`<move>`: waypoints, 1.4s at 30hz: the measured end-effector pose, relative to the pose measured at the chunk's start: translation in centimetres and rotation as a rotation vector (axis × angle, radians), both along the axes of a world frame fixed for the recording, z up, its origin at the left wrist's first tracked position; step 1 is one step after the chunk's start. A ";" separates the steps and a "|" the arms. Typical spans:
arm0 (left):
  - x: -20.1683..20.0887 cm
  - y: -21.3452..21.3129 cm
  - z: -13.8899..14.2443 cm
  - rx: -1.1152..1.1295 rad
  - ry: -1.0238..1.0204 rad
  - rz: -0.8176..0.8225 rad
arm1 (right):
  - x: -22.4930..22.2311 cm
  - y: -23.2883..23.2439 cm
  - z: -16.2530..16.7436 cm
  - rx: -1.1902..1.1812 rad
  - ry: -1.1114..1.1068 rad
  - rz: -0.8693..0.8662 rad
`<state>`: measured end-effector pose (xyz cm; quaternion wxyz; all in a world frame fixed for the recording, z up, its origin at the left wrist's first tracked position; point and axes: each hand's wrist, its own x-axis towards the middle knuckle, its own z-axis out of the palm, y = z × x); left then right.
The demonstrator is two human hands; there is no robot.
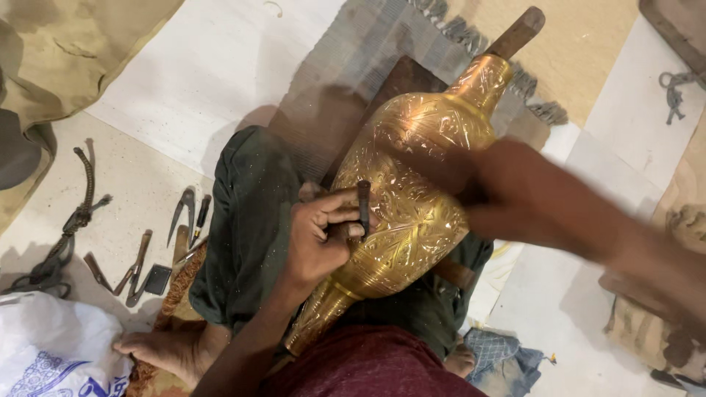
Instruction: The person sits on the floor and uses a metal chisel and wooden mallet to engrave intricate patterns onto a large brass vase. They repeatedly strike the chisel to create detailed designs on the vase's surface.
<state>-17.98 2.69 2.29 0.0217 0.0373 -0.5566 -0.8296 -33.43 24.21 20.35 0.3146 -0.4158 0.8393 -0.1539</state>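
A large engraved brass vase point(412, 198) lies tilted across my lap, its neck pointing away to a wooden post point(518, 31). My left hand point(320, 235) grips a dark metal chisel point(363, 204) upright, tip pressed on the vase's belly. My right hand point(515, 195) is blurred above the vase's upper side; whether it holds anything cannot be made out.
Several hand tools point(147, 257) lie on the floor at left beside a dark rope point(70, 228). A white plastic bag point(51, 345) sits at bottom left. A grey fringed mat point(346, 81) and a wooden board point(401, 81) lie under the vase. A crumpled cloth point(500, 360) lies at bottom right.
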 end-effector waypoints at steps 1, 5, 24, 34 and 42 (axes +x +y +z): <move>0.0 0.0 0.0 -0.035 -0.010 -0.016 | -0.3 0.0 0.3 -0.042 0.080 0.188; 0.2 0.0 0.5 -0.037 0.047 -0.007 | -0.5 -1.2 0.9 0.195 -0.193 -0.258; 0.4 0.7 0.6 -0.047 0.103 0.283 | -0.3 -2.7 1.6 0.368 -0.107 -0.159; -0.9 4.2 2.9 0.217 0.094 0.266 | 7.9 5.3 -7.8 -0.632 -0.292 -0.909; -1.2 8.1 5.3 -0.128 0.030 0.257 | 13.2 9.7 -9.9 -0.422 -0.083 -1.191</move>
